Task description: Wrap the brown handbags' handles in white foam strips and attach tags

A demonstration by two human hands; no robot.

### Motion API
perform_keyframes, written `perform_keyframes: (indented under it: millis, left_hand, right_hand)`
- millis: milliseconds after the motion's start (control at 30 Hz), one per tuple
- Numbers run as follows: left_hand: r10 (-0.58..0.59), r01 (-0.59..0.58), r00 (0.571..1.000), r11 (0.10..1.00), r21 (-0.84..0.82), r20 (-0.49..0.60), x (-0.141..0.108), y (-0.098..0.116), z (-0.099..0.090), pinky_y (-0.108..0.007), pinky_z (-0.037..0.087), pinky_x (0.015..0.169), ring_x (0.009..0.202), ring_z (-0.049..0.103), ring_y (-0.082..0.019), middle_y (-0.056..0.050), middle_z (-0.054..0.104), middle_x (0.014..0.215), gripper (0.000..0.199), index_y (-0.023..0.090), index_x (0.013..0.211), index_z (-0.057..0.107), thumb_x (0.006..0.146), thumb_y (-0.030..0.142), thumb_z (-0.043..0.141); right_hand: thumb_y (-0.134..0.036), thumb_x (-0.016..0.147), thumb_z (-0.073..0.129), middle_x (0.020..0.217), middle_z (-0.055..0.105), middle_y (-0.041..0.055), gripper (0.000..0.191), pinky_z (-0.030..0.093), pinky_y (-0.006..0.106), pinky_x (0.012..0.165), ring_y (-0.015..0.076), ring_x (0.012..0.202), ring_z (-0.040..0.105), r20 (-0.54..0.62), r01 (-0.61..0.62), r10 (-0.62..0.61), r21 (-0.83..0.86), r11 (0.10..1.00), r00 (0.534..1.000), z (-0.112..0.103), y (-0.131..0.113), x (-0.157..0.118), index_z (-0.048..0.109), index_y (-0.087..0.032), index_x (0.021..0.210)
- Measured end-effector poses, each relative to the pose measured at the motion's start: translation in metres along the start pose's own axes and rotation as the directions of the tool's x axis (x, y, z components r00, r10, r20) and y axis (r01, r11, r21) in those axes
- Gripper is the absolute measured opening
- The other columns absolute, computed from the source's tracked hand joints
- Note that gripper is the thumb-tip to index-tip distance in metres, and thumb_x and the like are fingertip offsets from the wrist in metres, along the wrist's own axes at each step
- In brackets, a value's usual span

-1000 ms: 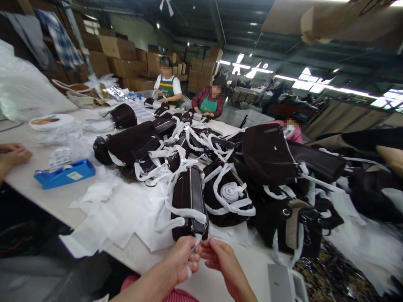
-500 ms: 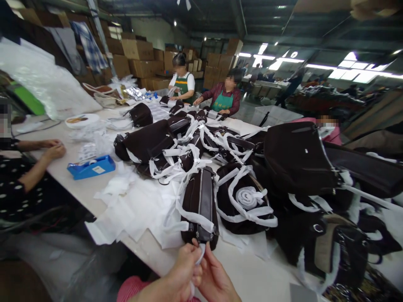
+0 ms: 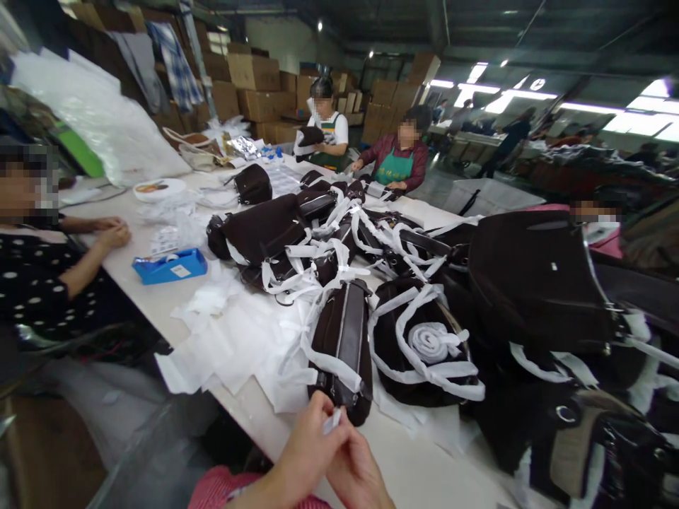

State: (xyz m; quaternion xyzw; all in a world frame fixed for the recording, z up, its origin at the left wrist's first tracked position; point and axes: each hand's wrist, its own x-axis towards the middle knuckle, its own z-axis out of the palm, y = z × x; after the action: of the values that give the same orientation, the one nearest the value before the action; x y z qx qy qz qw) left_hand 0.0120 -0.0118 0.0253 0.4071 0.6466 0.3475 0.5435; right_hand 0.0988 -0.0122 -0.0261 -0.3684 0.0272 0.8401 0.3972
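Head view, near to far. Left hand (image 3: 312, 442) and right hand (image 3: 356, 477) work just below the dark brown handbag (image 3: 342, 350), close together above the white worktable (image 3: 408, 466). Grip narrow: a small white strip (image 3: 333, 421) stands pinched at the left hand's fingertips, clear of the handbag by a short gap. Right-hand fingers (image 3: 344, 442) curl in just beside it; whether they hold the strip too, I cannot tell. Judged from its size and softness, the strip handles best kept in the fingertips, with its end squared and untwisted.

Pink striped cloth (image 3: 228, 488) lies under the forearms, nearer than the handbag. Right of the handbag, a second bag (image 3: 403, 353) carries a rolled white bundle (image 3: 432, 343) under white bands. Left of it, loose white sheets (image 3: 223, 339) spread out; farther left sit a blue tape dispenser (image 3: 170, 266) and a co-worker's hands (image 3: 114, 233). Beyond it, more strap-bound bags (image 3: 265, 230) crowd the table. Two co-workers in green aprons (image 3: 393, 167) work at the far end, before stacked cartons (image 3: 254, 71).
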Motion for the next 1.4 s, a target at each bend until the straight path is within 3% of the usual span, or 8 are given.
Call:
perform_keyframes:
  millis: [167, 300, 400, 533, 767, 1100, 1200, 1400]
  left_hand:
    - [0.054, -0.042, 0.998, 0.966, 0.257, -0.039, -0.003, -0.007, -0.011, -0.029, 0.026, 0.064, 0.068, 0.050, -0.018, -0.001, 0.058, 0.068, 0.020, 0.022, 0.069, 0.054, 0.086, 0.032, 0.051]
    - [0.048, -0.025, 0.996, 0.962, 0.273, -0.080, -0.007, -0.011, -0.011, -0.029, 0.025, 0.065, 0.069, 0.051, -0.020, -0.003, 0.060, 0.071, 0.022, 0.023, 0.069, 0.058, 0.086, 0.034, 0.051]
    - [0.052, -0.029, 0.994, 0.970, 0.240, -0.091, -0.010, -0.010, -0.011, -0.029, 0.027, 0.066, 0.071, 0.053, -0.021, -0.004, 0.063, 0.074, 0.022, 0.023, 0.070, 0.060, 0.087, 0.033, 0.050]
    - [0.061, -0.027, 0.988, 0.975, 0.223, -0.144, -0.015, -0.007, -0.016, -0.028, 0.029, 0.068, 0.072, 0.054, -0.021, -0.004, 0.065, 0.076, 0.019, 0.024, 0.073, 0.063, 0.087, 0.032, 0.051]
    - [0.079, -0.015, 0.988, 0.905, 0.424, -0.133, -0.027, -0.004, -0.024, -0.026, 0.033, 0.067, 0.076, 0.058, -0.019, -0.002, 0.066, 0.079, 0.027, 0.022, 0.078, 0.063, 0.092, 0.032, 0.042]
    - [-0.017, 0.074, 0.989, 0.917, 0.393, -0.147, -0.017, -0.004, -0.029, -0.025, 0.038, 0.069, 0.078, 0.058, -0.016, 0.000, 0.063, 0.082, 0.012, 0.020, 0.093, 0.055, 0.086, 0.027, 0.049]
    - [-0.062, 0.117, 0.984, 0.931, 0.346, -0.166, -0.021, 0.003, -0.031, -0.025, 0.041, 0.070, 0.080, 0.058, -0.016, -0.001, 0.062, 0.093, 0.049, 0.018, 0.116, 0.041, 0.072, 0.019, 0.061]
    - [-0.015, 0.132, 0.986, 0.679, 0.722, -0.166, -0.034, 0.018, -0.028, -0.039, 0.042, 0.087, 0.097, 0.058, -0.025, -0.008, 0.062, 0.103, 0.018, 0.019, 0.100, 0.057, 0.088, 0.024, 0.045]
  right_hand:
    - [-0.054, 0.062, 0.076, 0.077, 0.071, 0.0033, 0.037, 0.051, 0.030, 0.068, 0.0187, 0.074, 0.065, -0.063, -0.084, 0.060, -0.516, 0.852, 0.996, -0.006, -0.032, -0.023, 0.069, -0.020, 0.074]
    - [-0.044, 0.077, 0.067, 0.069, 0.068, 0.0048, 0.023, 0.048, 0.035, 0.068, 0.0224, 0.070, 0.062, 0.388, 0.387, -0.216, -0.921, -0.047, 0.896, 0.003, -0.091, -0.040, 0.070, -0.023, 0.067]
    - [-0.024, 0.076, 0.069, 0.119, 0.067, 0.0049, 0.041, 0.034, 0.049, 0.104, 0.0311, 0.117, 0.053, 0.688, 0.645, 0.097, -0.611, -0.459, 0.720, 0.035, -0.124, -0.031, 0.064, -0.033, 0.115]
    - [-0.014, 0.072, 0.071, 0.141, 0.050, 0.0022, 0.071, 0.009, 0.056, 0.114, 0.0319, 0.139, 0.028, 0.561, 0.797, 0.569, -0.369, -0.479, 0.601, 0.082, -0.136, 0.000, 0.046, -0.037, 0.134]
    - [-0.045, 0.065, 0.079, 0.122, 0.053, 0.0079, 0.049, 0.026, 0.054, 0.105, 0.0318, 0.119, 0.045, 0.471, 0.906, 0.782, -0.108, -0.409, 0.409, 0.103, -0.128, 0.038, 0.065, -0.032, 0.110]
    - [-0.028, 0.075, 0.073, 0.095, 0.056, 0.0040, 0.020, 0.036, 0.035, 0.079, 0.0218, 0.093, 0.051, 0.541, 0.883, 0.709, -0.162, -0.441, 0.453, 0.068, -0.113, 0.056, 0.062, -0.021, 0.090]
    - [-0.030, 0.076, 0.072, 0.093, 0.057, 0.0043, 0.020, 0.035, 0.035, 0.077, 0.0220, 0.092, 0.051, 0.552, 0.885, 0.705, -0.156, -0.438, 0.446, 0.069, -0.110, 0.058, 0.062, -0.021, 0.091]
    - [-0.030, 0.077, 0.072, 0.092, 0.057, 0.0040, 0.019, 0.035, 0.034, 0.078, 0.0215, 0.093, 0.051, 0.555, 0.890, 0.705, -0.171, -0.424, 0.442, 0.074, -0.110, 0.060, 0.063, -0.021, 0.089]
